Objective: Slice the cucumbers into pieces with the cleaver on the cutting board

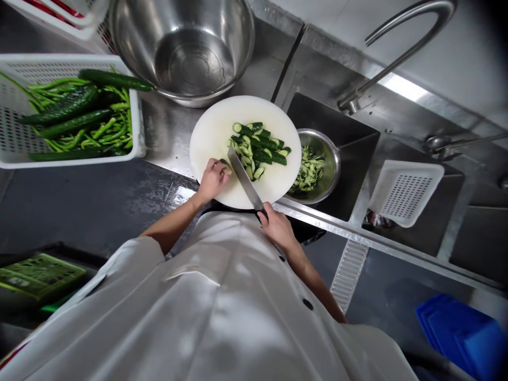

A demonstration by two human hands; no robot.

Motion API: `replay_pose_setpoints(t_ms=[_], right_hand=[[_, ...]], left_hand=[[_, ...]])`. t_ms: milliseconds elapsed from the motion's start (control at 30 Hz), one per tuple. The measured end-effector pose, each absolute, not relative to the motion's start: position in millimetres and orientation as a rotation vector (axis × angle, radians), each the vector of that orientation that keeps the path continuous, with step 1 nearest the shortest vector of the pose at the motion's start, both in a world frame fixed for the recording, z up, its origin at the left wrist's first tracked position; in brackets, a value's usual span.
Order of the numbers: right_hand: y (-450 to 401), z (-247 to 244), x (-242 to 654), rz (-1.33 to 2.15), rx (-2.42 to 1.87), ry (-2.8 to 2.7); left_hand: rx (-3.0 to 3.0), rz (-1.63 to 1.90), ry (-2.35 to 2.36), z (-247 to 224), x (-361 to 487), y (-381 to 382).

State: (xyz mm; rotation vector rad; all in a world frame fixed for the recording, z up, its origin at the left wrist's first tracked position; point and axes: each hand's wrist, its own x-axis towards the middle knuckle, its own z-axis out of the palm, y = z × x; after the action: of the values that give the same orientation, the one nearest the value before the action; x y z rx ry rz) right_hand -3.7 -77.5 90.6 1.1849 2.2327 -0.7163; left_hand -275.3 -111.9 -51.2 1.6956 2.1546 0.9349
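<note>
In my right hand (275, 225) is the black handle of a kitchen knife (246, 180), its broad blade slanting up and left over the round white cutting board (206, 127). My left hand (214, 180) is curled at the board's left edge, left of the blade. A bit of dark green cucumber shows at its fingers, mostly hidden by them. Sliced cucumber (248, 153) lies just right of the blade, with thicker cucumber pieces (273, 148) beside it. More slices (311, 169) fill part of a steel bowl (335, 159) right of the board.
A large steel basin (194, 63) stands behind the board. At left, a white basket (137, 121) holds whole cucumbers (75, 103) and green peppers (107, 135). Sinks, a curved faucet (405, 58) and a white strainer basket (408, 193) are at right. Blue containers (460, 333) sit low right.
</note>
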Motion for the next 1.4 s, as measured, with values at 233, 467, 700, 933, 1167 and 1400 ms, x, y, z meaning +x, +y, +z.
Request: replay_pose_setpoints(t_ms=[233, 467, 700, 933, 1167, 1400], right_hand=[[-82, 98, -6, -0.638, 1.131, 2.222], [-80, 118, -16, -0.606, 1.071, 2.220], [-76, 113, -33, -0.606, 1.082, 2.231], [-79, 113, -36, -0.638, 1.097, 2.213], [-79, 111, -39, -0.620, 1.080, 2.204], [-79, 111, -43, -0.632, 1.084, 2.197]], left_hand=[[2.143, 0.758, 1.833, -52, -301, -109], [2.187, 0.716, 1.723, -49, -312, -97], [2.215, 0.725, 1.658, -48, -319, -96], [2.187, 0.783, 1.644, -54, -322, -99], [2.172, 0.819, 1.662, -58, -322, -100], [2.151, 0.842, 1.701, -63, -322, -101]])
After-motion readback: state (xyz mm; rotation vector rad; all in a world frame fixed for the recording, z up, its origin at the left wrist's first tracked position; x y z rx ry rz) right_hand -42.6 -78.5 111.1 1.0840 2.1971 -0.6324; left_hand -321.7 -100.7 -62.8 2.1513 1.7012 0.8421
